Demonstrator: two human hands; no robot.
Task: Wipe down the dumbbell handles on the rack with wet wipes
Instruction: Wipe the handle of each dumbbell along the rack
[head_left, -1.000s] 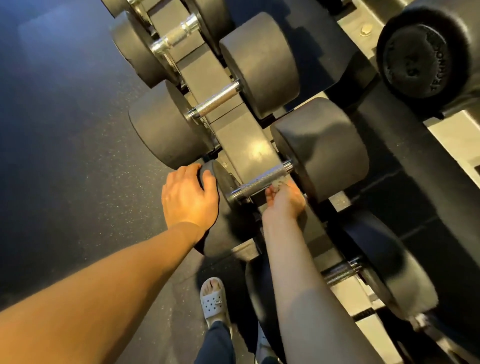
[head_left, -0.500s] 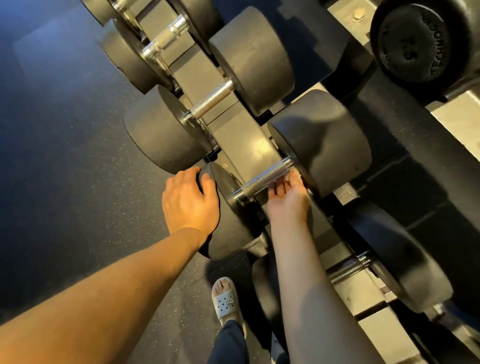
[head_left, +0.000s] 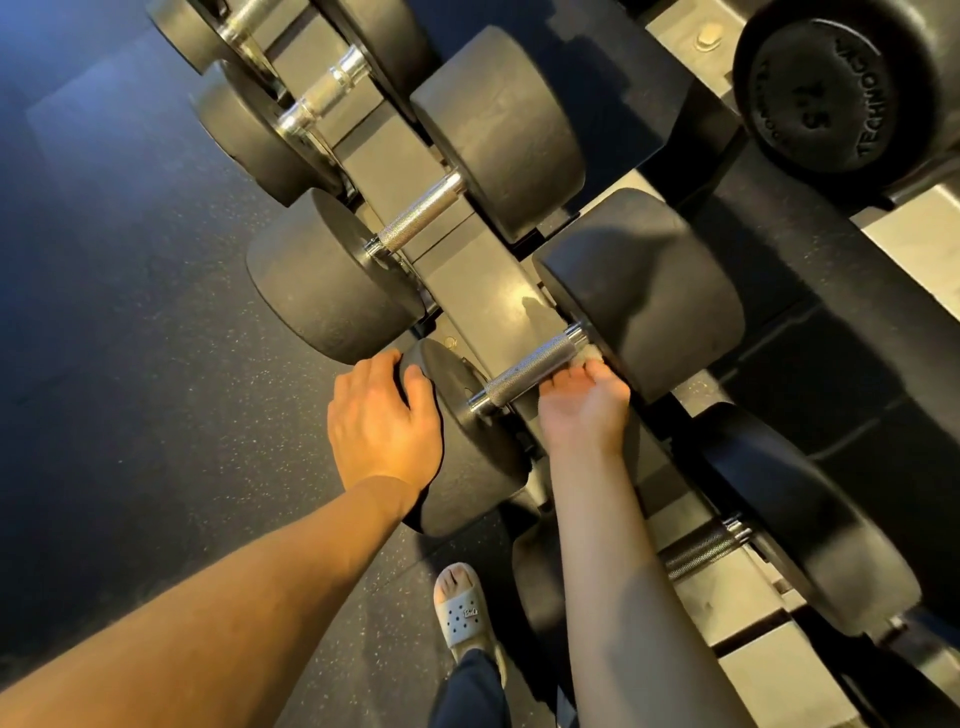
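Observation:
A black dumbbell lies on the rack (head_left: 467, 291) with a knurled chrome handle (head_left: 530, 370) between its two heads. My left hand (head_left: 382, 421) rests on the near head (head_left: 467, 441), fingers curled over its top edge. My right hand (head_left: 584, 402) reaches under the handle at its far end, palm up, and presses a small pale wet wipe (head_left: 589, 353) against the metal beside the far head (head_left: 644, 291). Most of the wipe is hidden by the fingers.
Further dumbbells sit on the rack above, one with a bare handle (head_left: 421, 218), and another lies below right with a dark handle (head_left: 701, 548). A large dumbbell end (head_left: 831, 98) faces me at top right. Dark rubber floor (head_left: 130, 312) spreads left; my sandalled foot (head_left: 460, 605) stands below.
My right hand has slid along the handle from its middle toward the far head. My left hand has stayed on the near head. The view has shifted slightly.

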